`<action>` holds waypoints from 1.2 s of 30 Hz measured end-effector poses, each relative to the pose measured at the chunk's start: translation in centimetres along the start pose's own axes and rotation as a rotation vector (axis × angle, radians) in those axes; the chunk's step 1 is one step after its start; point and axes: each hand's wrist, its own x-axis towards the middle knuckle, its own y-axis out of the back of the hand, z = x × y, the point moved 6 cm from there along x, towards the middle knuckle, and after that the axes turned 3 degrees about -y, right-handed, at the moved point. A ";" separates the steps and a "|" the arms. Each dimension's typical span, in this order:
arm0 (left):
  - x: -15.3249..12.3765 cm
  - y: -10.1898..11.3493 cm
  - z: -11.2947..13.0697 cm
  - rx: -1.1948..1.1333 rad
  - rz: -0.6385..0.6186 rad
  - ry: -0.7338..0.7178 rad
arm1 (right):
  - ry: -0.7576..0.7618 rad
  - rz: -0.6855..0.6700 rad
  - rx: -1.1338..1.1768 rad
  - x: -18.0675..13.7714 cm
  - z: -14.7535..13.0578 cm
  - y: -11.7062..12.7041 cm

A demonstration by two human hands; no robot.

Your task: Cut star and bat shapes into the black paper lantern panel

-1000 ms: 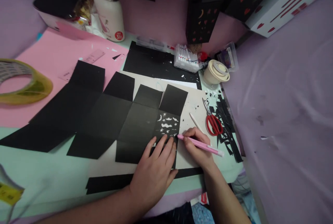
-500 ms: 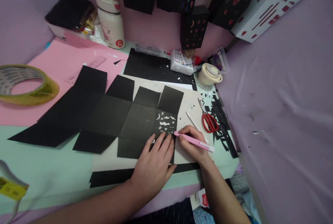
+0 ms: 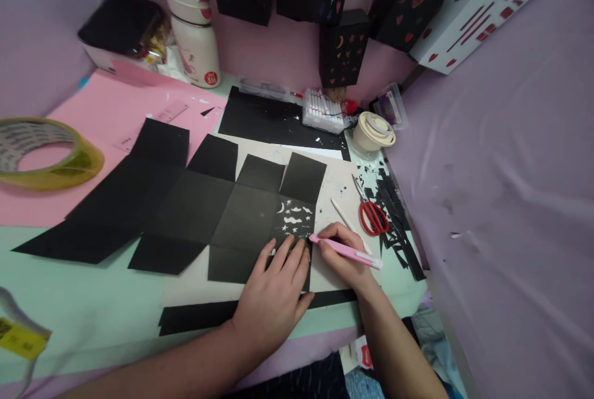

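Knife tip at the edge of a black cut-out panel

Near the front edge of the tabletop (image 3: 69, 300), the left hand (image 3: 276, 297) lies flat with fingers spread, pressing down on the black card sheet (image 3: 218, 207). This sheet is an unfolded box net, spread flat from the tabletop's middle toward its left edge. The fingertips rest just below the panel (image 3: 294, 219) at the sheet's right end, where a moon, stars and cloud shapes are cut through. The right hand (image 3: 346, 260) is closed around a pink craft knife (image 3: 346, 250), gripping it like a pen. The knife's tip touches the panel's lower right corner, just beside the left hand's fingers.

Close to the right edge, red-handled scissors (image 3: 374, 216) lie beside a heap of black paper scraps (image 3: 399, 213), and a thin white stick (image 3: 343, 216) lies between the scissors and the panel. Toward the back edge stand a beige tape roll (image 3: 374, 130) and a box of markers (image 3: 320, 111). A clear tape roll (image 3: 46, 151) rests on pink paper (image 3: 93, 114) at the left edge.
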 end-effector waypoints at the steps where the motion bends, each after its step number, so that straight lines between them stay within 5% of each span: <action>1: 0.0 0.0 0.0 0.000 -0.003 -0.001 | -0.001 -0.006 0.000 0.0 0.1 0.0; 29: 0.0 0.0 0.0 -0.005 0.012 -0.003 | -0.036 -0.014 0.021 0.0 0.7 -0.1; 36: 0.0 -0.2 0.1 -0.010 0.014 -0.003 | -0.125 -0.158 0.024 1.6 0.6 0.9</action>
